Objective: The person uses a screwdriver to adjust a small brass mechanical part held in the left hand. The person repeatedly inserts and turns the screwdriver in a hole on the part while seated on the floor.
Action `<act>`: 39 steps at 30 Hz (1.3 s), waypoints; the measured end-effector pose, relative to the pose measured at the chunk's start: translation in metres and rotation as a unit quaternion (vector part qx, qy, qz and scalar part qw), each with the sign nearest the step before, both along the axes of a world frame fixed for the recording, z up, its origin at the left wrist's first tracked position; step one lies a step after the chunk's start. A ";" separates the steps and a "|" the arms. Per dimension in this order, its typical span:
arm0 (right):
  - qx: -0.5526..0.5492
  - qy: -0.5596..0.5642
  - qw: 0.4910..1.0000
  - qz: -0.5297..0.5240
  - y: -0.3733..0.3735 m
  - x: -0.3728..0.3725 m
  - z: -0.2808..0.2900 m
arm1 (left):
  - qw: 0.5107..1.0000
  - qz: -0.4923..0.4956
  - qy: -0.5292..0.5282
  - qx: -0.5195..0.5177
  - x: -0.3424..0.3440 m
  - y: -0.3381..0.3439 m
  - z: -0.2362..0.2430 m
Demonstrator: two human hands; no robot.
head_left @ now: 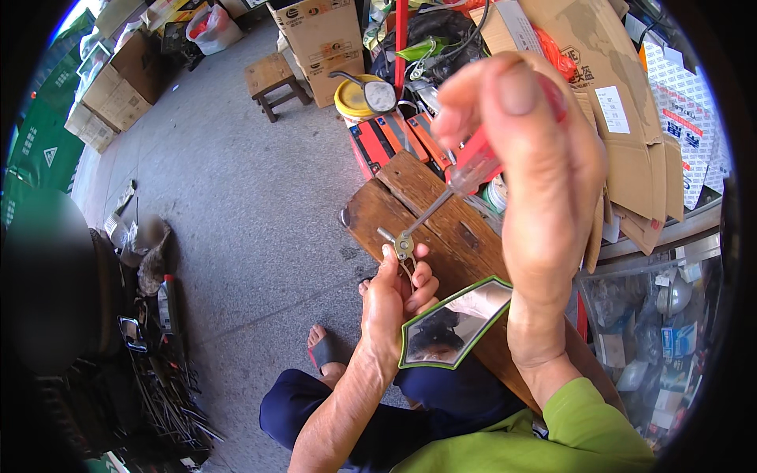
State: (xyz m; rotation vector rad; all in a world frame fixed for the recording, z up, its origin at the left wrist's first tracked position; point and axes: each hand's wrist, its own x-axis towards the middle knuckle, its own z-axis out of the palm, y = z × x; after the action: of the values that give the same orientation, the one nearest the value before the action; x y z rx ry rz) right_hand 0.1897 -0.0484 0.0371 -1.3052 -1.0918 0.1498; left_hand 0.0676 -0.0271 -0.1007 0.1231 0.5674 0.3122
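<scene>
My left hand (382, 307) grips a small metal bracket (404, 246) with a round pivot plate and a short threaded stud, held up over the wooden bench (378, 213). My right hand (552, 189), large and close to the camera, is wrapped round the red translucent handle of a screwdriver (475, 165). Its steel shaft slopes down-left, with the tip at the bracket's plate, where the exact contact is hard to make out. A green-framed angular mirror (449, 331) lies between my forearms on the bench.
A wooden stool (272, 79) and cardboard boxes (319, 39) stand behind. A yellow bucket (353, 102), red-and-black boxes (378, 142) and flattened cardboard (615, 71) crowd the bench's far and right sides. A glass case (639, 339) is at right, a dark heap of tools (158, 370) at left.
</scene>
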 end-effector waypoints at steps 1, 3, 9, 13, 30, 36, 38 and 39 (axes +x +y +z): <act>-0.012 -0.024 0.999 -0.043 0.000 -0.003 0.002 | 1.000 0.000 -0.007 0.001 -0.001 0.000 -0.001; -0.024 -0.039 0.996 -0.075 -0.003 -0.010 0.009 | 1.000 -0.001 -0.022 0.001 -0.002 0.000 -0.006; 0.005 0.039 0.999 -0.038 -0.007 -0.014 0.019 | 1.000 0.003 0.020 0.016 0.003 0.000 -0.003; 0.076 0.072 0.994 -0.010 -0.003 -0.004 0.003 | 1.000 0.002 0.011 0.020 -0.001 0.002 -0.005; 0.039 -0.073 0.995 -0.058 -0.012 -0.006 0.015 | 0.989 0.026 -0.035 0.140 0.003 -0.001 -0.001; -0.030 -0.138 0.987 -0.077 -0.005 0.005 0.010 | 0.990 0.027 -0.013 0.135 0.004 -0.002 -0.006; -0.091 -0.127 0.981 -0.111 -0.010 0.007 0.013 | 0.990 0.026 -0.001 0.139 0.005 -0.002 -0.006; -0.123 -0.122 0.977 -0.126 -0.010 0.006 0.017 | 0.990 0.025 0.009 0.139 0.004 -0.002 -0.006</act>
State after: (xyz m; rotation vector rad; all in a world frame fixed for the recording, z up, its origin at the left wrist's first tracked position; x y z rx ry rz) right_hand 0.1955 -0.0589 0.0543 -1.7082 -1.1272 -0.0705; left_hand 0.0720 -0.0288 -0.1068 0.3822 0.5432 0.4397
